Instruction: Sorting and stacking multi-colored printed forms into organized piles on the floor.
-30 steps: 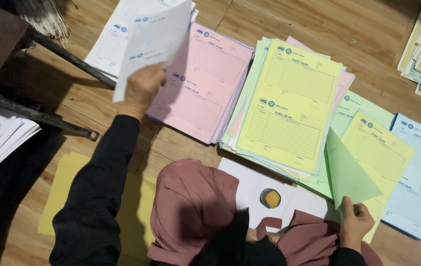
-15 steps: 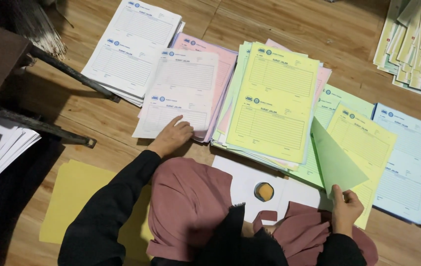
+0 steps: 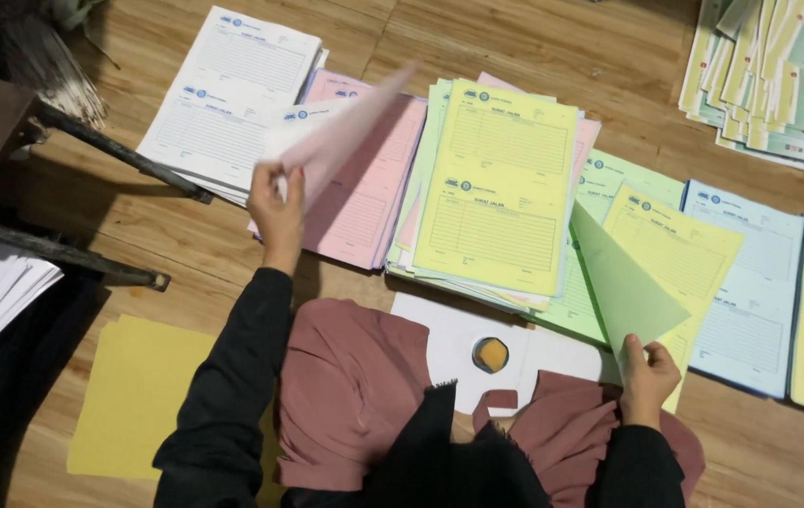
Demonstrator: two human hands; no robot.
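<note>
No packages, signs or screens were seen. Printed labels occurred only as small blue header marks on the white form stack [image 3: 223, 103] and the yellow form stack [image 3: 501, 188].

This looks like a small print or paperwork room where the work is done on the wooden plank floor [image 3: 552, 38]. Stacks of printed forms lie sorted by colour across it: white [image 3: 223, 103], pink [image 3: 364, 198], yellow [image 3: 501, 188], green [image 3: 623, 179] and blue [image 3: 750, 282], with more mixed sheets [image 3: 778, 75] far right.

Dim warm light, left dark, motion blur.
</note>
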